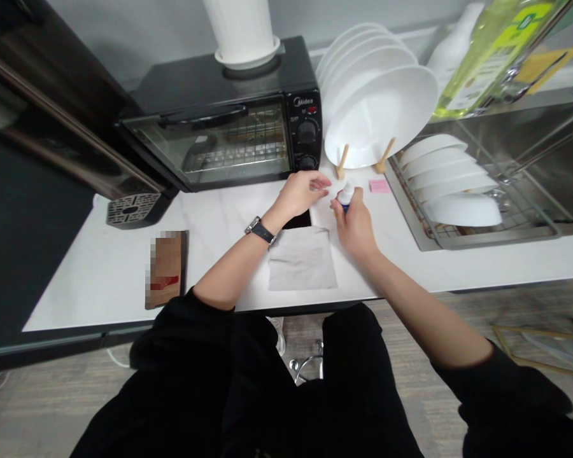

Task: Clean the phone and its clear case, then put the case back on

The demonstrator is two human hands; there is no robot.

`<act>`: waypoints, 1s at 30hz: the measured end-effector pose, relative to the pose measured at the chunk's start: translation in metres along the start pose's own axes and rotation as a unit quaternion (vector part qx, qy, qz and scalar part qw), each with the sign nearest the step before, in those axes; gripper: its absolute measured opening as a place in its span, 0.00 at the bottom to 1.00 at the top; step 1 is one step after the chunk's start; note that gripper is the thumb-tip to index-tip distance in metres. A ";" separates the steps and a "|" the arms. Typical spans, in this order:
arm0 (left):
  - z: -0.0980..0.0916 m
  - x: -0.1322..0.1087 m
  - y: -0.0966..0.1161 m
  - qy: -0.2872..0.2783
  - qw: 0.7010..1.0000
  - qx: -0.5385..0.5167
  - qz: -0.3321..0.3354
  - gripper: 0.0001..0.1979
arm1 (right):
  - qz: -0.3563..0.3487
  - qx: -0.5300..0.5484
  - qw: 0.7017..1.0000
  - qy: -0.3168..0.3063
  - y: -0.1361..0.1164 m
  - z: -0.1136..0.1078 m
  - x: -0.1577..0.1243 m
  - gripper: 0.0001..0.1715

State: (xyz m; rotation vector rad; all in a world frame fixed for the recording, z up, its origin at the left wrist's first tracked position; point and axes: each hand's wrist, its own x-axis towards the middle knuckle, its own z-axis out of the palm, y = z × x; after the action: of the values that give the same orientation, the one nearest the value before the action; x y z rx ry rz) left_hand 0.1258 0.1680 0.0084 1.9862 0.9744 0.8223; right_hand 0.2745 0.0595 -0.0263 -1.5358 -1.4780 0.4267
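Observation:
My right hand (356,226) is wrapped round a small bottle (347,193) with a white top and a dark blue body, held upright over the white counter. Just to its left, my left hand (302,192) hovers in front of the toaster oven, fingers loosely bent and apart, with nothing visible in them. A light grey cloth (302,262) lies flat near the counter's front edge. Under my left hand, part of a flat black object (300,221) shows behind the cloth; the rest is hidden. A pink sticky note (379,186) lies right of the bottle.
The toaster oven (219,137) carries a white pot (241,28). White plates (382,114) stand in a rack with wooden pegs. Bowls (451,181) sit in a wire basket at the sink. A partly pixelated phone-like object (184,261) lies left, near a drip tray (132,210).

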 end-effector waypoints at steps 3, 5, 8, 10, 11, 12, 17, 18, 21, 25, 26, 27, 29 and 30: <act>0.008 0.004 -0.005 -0.012 1.000 -0.010 0.000 0.09 | -0.004 -0.002 1.000 0.003 0.000 -0.001 0.000 0.14; 0.013 0.005 -0.008 -0.022 1.000 -0.002 0.009 0.12 | -0.006 -0.002 1.000 0.006 0.000 -0.002 0.000 0.14; 0.016 0.004 -0.009 -0.026 0.998 0.040 0.027 0.17 | -0.010 -0.002 1.000 0.009 0.001 -0.001 0.000 0.16; 0.015 0.002 -0.009 -0.019 0.994 0.094 0.047 0.18 | -0.012 -0.003 1.000 0.011 0.002 -0.001 0.000 0.18; 0.014 0.001 -0.008 -0.014 0.991 0.118 0.056 0.18 | -0.013 -0.003 1.000 0.012 0.002 0.000 0.000 0.18; 0.013 0.000 -0.007 -0.011 0.988 0.137 0.064 0.20 | -0.013 -0.004 1.000 0.013 0.003 0.000 0.000 0.18; -0.004 -0.013 0.007 0.006 0.987 0.127 0.093 0.29 | -0.018 -0.003 1.000 0.016 0.003 0.000 0.000 0.15; -0.010 -0.021 0.011 0.015 0.987 0.126 0.102 0.29 | -0.019 -0.002 1.000 0.016 0.003 0.000 0.000 0.14; -0.031 -0.055 0.019 0.052 0.984 0.151 0.084 0.23 | -0.020 -0.002 1.000 0.017 0.003 -0.001 -0.001 0.12; -0.053 -0.118 0.017 0.093 0.946 0.302 -0.076 0.15 | -0.026 0.001 0.999 0.022 -0.001 -0.004 -0.002 0.11; -0.056 -0.131 0.016 0.093 0.934 0.326 -0.111 0.16 | -0.027 0.001 0.999 0.022 -0.002 -0.006 -0.003 0.11; -0.058 -0.142 0.015 0.085 0.926 0.345 -0.127 0.17 | -0.029 0.002 0.999 0.022 -0.004 -0.008 -0.004 0.12; -0.060 -0.156 0.013 0.063 0.921 0.357 -0.142 0.20 | -0.033 0.006 0.999 0.014 -0.008 -0.013 -0.007 0.14; -0.061 -0.160 0.013 0.044 0.925 0.349 -0.144 0.20 | -0.037 0.009 0.999 0.006 -0.011 -0.016 -0.009 0.16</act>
State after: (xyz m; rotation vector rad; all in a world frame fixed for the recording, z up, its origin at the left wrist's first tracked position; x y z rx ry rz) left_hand 0.0023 0.0497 0.0164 2.3035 1.7463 0.4243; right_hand 0.2788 0.0433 -0.0129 -1.4607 -1.5123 0.3849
